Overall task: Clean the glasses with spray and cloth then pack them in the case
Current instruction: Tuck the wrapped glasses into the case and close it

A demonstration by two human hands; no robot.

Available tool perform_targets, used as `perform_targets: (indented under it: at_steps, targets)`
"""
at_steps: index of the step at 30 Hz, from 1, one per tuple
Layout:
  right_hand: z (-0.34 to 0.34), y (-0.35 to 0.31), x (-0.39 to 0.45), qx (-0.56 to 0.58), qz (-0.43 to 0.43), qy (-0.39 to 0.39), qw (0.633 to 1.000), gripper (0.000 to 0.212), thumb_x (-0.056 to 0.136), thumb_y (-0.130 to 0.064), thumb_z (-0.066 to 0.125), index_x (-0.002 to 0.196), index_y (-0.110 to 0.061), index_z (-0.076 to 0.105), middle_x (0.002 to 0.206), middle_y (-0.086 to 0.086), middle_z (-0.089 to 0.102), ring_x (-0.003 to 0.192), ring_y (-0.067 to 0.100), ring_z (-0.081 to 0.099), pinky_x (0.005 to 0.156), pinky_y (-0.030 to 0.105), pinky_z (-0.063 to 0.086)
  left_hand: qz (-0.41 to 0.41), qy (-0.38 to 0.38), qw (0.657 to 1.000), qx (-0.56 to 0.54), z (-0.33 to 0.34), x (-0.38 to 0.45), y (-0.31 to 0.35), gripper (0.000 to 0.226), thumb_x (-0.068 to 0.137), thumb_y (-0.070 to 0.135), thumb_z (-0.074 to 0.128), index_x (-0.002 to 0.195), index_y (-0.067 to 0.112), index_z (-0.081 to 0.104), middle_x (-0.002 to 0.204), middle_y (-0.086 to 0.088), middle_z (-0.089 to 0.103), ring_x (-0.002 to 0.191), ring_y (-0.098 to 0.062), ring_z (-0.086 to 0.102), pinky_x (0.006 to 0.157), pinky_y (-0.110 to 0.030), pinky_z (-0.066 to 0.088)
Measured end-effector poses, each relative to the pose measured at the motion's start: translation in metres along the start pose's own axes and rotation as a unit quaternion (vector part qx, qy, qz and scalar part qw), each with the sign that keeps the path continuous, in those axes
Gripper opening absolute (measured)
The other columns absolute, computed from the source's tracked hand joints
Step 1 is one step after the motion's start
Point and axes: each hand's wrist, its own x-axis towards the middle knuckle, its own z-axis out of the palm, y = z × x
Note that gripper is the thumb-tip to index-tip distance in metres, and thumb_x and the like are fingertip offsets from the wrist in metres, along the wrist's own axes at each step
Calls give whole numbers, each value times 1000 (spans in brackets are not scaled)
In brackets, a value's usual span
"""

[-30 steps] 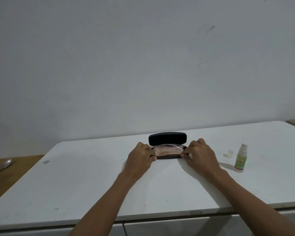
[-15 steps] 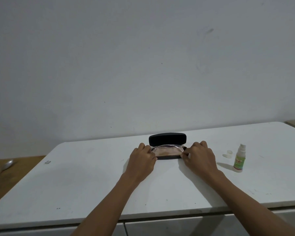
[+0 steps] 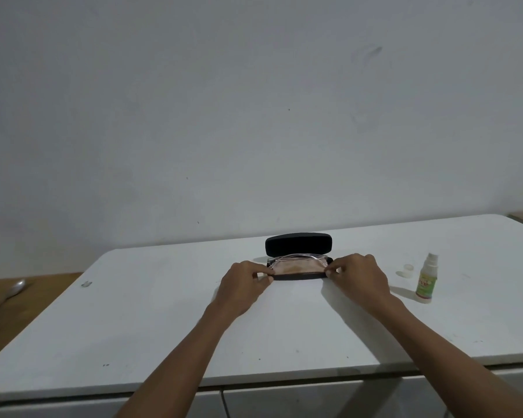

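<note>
Hands pinching the ends of the open case [image 3: 299,276], glasses [image 3: 296,259] and cloth [image 3: 296,267] inside.
Left hand [image 3: 243,282] and right hand [image 3: 360,274] each nip an end; a proud frame could catch under the closing lid [image 3: 298,244].

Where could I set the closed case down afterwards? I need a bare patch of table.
The table is bare left of the left hand, out to a small scrap, and along the near edge between the forearms. It is crowded right of the right hand: a spray bottle and its cap.
</note>
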Motion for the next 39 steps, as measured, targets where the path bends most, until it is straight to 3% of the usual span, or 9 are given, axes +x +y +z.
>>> perform_targets:
  at_steps: [8, 12, 14, 18, 22, 29, 34, 37, 39]
  targets:
    - [-1, 3, 8, 88, -20, 73, 993, 11, 85, -28, 71, 89, -34, 79, 91, -10, 73, 88, 17, 65, 68, 31, 47, 29, 21, 998, -52, -5, -2, 5, 16, 85, 31, 75, 98, 37, 80, 49, 13, 47, 45, -6, 43, 55, -26, 41]
    - [-12, -3, 27, 169, -12, 116, 979, 18, 90, -32, 70, 106, -24, 75, 93, -5, 75, 85, 16, 70, 78, 31, 49, 20, 130, 985, -110, -6, 12, 19, 10, 84, 31, 78, 76, 28, 73, 42, 11, 43, 44, -7, 40, 54, -26, 39]
    - [-22, -11, 39, 227, 1, 83, 970, 25, 94, -34, 68, 116, -23, 73, 96, -3, 75, 91, 17, 68, 83, 30, 46, -2, 161, 977, -142, -8, 28, 27, 14, 85, 43, 77, 82, 30, 72, 52, 11, 52, 50, -7, 47, 58, -27, 43]
    - [-30, -22, 67, 224, 5, -51, 973, 28, 96, -41, 66, 116, -25, 77, 108, 0, 76, 95, 18, 65, 82, 31, 50, -63, 12, 981, -185, -16, 57, 41, 32, 90, 57, 65, 107, 33, 76, 96, 6, 74, 84, -5, 64, 72, -21, 45]
    - [-24, -20, 83, 216, 17, -107, 970, 24, 92, -42, 70, 106, -26, 81, 109, 8, 76, 97, 24, 69, 80, 38, 61, -57, -56, 982, -171, -15, 67, 38, 24, 95, 47, 65, 102, 30, 79, 87, 9, 74, 73, -10, 60, 70, -26, 46]
    - [-24, -6, 80, 236, -25, -132, 962, 12, 87, -40, 77, 93, -31, 81, 93, -4, 79, 88, 14, 69, 75, 27, 55, -80, -119, 946, -292, -22, 54, 30, 20, 87, 44, 76, 102, 31, 79, 100, 3, 79, 95, -15, 75, 84, -34, 54]
    - [-23, 1, 65, 228, -64, -138, 962, 12, 82, -25, 84, 92, -31, 80, 98, -8, 79, 98, 9, 72, 85, 24, 52, -83, -132, 902, -402, -20, 38, 25, 29, 79, 15, 86, 107, 14, 80, 111, -10, 77, 101, -26, 73, 80, -31, 59]
    - [-14, 8, 48, 208, -85, -139, 964, 22, 77, -15, 87, 92, -26, 77, 106, -8, 72, 92, 4, 71, 66, 11, 50, -80, -120, 898, -416, -10, 29, 18, 33, 72, -11, 83, 102, 3, 80, 116, -10, 74, 101, -20, 73, 80, -29, 60]
    - [-5, 13, 39, 189, -113, -110, 969, 25, 78, -16, 87, 94, -29, 75, 110, -8, 68, 95, 7, 68, 70, 10, 46, -71, -115, 902, -410, -3, 25, 11, 38, 72, -16, 81, 105, 3, 80, 125, -9, 69, 108, -19, 71, 82, -32, 60]
